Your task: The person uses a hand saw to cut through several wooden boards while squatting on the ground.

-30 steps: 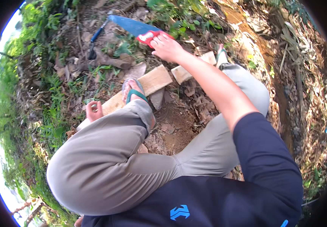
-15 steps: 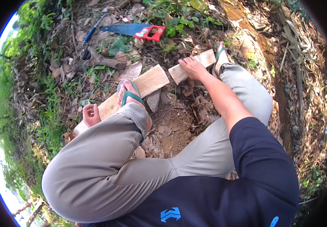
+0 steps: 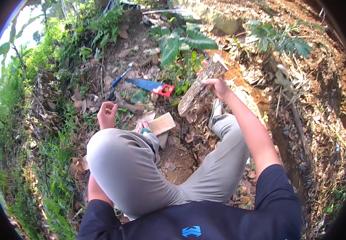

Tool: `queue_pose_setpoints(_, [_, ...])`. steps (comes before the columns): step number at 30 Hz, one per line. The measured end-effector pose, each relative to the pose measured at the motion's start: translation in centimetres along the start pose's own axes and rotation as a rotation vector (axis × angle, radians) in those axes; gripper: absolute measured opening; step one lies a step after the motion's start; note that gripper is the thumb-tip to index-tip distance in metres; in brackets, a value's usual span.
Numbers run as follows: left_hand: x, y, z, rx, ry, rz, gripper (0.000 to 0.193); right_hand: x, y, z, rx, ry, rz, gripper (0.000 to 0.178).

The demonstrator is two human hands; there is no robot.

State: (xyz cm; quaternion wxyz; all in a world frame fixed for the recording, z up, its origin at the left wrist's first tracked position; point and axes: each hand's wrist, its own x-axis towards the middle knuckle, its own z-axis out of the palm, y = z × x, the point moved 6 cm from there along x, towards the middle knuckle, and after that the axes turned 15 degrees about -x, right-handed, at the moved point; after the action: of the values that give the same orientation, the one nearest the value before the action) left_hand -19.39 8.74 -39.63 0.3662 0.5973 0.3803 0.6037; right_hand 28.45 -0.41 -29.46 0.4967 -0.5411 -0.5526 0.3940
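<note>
My right hand [image 3: 217, 86] grips a short cut piece of wood [image 3: 199, 90] and holds it up above the ground, tilted, with its rough bark side showing. The thumb lies over the bark and the fingertips show at its far edge. Beside my left knee, my left hand [image 3: 107, 115] is raised with its fingers curled in and nothing visible in them. A pale sawn board [image 3: 163, 123] lies under my left foot [image 3: 144, 126], partly hidden by my leg. Its cut end points toward the right.
Ahead lie a handsaw [image 3: 151, 86] with a red handle and a blue-handled tool [image 3: 121, 77]. A branch stub [image 3: 129, 105] rests near the left hand. Broad green leaves [image 3: 181, 44] grow farther off. Dry leaves and soil cover the ground, with a shallow channel [image 3: 289, 148] at right.
My right hand has lifted the short wood piece off the ground and turned its bark side into sight. My left hand has risen from beside the board. The view has tilted up.
</note>
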Motion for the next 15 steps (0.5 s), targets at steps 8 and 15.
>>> queue_pose_setpoints(8, [5.8, 14.4, 3.5, 0.144, -0.394, 0.155, 0.015, 5.4, -6.4, 1.7, 0.072, 0.085, 0.139, 0.031])
queue_pose_setpoints(15, [9.4, 21.6, 3.5, 0.367, -0.654, 0.037, 0.016, 6.6, -6.0, 4.8, -0.315, 0.325, -0.306, 0.054])
